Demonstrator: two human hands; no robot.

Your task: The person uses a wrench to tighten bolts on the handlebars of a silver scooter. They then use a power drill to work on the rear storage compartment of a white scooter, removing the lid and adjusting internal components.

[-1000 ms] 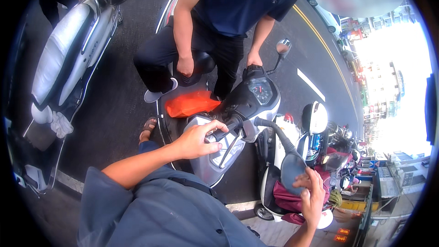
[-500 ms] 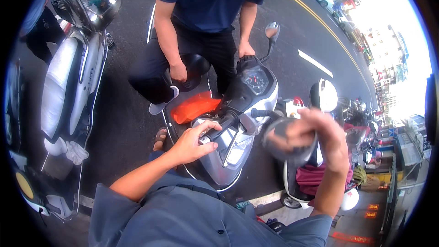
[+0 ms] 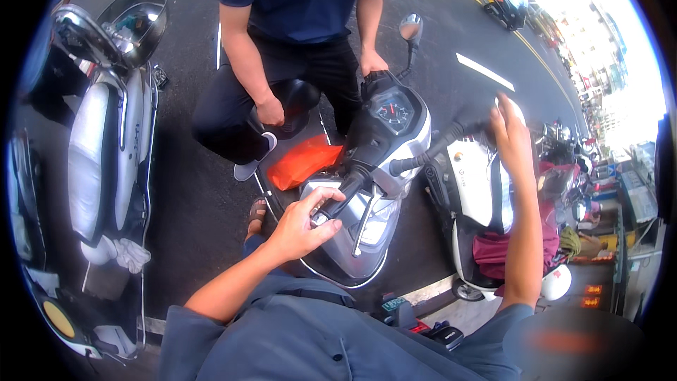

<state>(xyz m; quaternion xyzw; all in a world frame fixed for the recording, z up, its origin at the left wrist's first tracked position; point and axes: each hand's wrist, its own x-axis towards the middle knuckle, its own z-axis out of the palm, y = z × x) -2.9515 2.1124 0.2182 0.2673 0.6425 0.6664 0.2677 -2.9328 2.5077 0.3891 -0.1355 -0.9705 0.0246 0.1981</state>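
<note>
In front of me stands a silver scooter [image 3: 360, 250] with a dark dashboard [image 3: 393, 111]. My left hand [image 3: 303, 224] is closed around the end of its black handlebar grip [image 3: 352, 182]. Over on the right, my right hand [image 3: 513, 134] is raised above a white scooter [image 3: 474, 180], fingers extended and holding nothing that I can see. A black grip [image 3: 423, 157] lies between my two hands. Seated on the silver scooter is a person [image 3: 300, 0] in a navy shirt, one hand [image 3: 372, 62] on the other handlebar. An orange bag [image 3: 303, 162] rests on the footboard.
A parked scooter with a silver-white seat [image 3: 95, 162] and a front basket [image 3: 137, 21] takes up the left side. Maroon cloth [image 3: 497, 254] and a white helmet [image 3: 556, 282] are at the right, near a row of motorbikes. A motorbike rider [image 3: 509, 7] is on the road beyond.
My right hand has moved up and away from a dark rounded thing, now out of that spot. My left hand stays on the grip. A motorbike rider has appeared on the road.
</note>
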